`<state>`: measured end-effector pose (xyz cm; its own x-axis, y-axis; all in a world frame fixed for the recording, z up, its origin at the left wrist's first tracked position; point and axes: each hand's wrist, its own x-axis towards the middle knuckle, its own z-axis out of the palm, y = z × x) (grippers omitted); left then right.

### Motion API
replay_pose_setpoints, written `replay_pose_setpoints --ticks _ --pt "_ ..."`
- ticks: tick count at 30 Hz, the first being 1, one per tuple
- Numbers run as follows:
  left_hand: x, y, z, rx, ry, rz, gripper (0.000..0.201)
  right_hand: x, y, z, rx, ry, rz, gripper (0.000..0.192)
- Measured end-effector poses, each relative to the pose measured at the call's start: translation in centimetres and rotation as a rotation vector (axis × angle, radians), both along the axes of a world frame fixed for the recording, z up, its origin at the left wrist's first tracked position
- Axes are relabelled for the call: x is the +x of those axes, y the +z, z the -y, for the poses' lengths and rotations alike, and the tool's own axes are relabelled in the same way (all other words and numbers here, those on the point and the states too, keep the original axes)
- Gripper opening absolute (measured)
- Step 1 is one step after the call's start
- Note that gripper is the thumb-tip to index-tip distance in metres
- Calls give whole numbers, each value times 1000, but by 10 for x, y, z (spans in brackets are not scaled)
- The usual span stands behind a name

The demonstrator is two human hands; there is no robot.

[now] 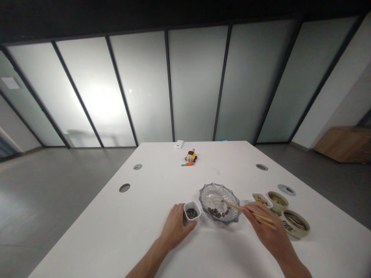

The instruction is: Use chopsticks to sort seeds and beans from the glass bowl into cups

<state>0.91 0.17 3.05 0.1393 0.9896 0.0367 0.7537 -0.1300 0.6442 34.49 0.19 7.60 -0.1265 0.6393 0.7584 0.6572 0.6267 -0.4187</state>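
Two bare hands are working at the near edge of the white table [145,239]. The left hand [175,227] is cupping a small white square dish [192,211] of dark beans. Just right of it, the right hand [266,231] is gripping wooden chopsticks [249,212], their tips reaching into the scalloped clear glass bowl [219,202] holding dark beans.

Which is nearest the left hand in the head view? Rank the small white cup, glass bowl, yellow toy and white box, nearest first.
1. small white cup, touching the left hand.
2. glass bowl, just to its right.
3. yellow toy, far up the table.
4. white box, at the far edge.
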Motion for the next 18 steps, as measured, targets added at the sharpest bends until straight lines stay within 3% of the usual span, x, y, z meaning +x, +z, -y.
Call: replay_pose_setpoints --ticks 6,12,18 --pt "0 0 0 -7 -3 -8 27 0 0 -1 29 -45 -2 38" --pt "1 0 0 8 -10 7 26 -10 4 1 -43 50 -12 37" --pt "0 -1 -1 18 -16 5 26 -10 3 1 -55 31 -29 37"
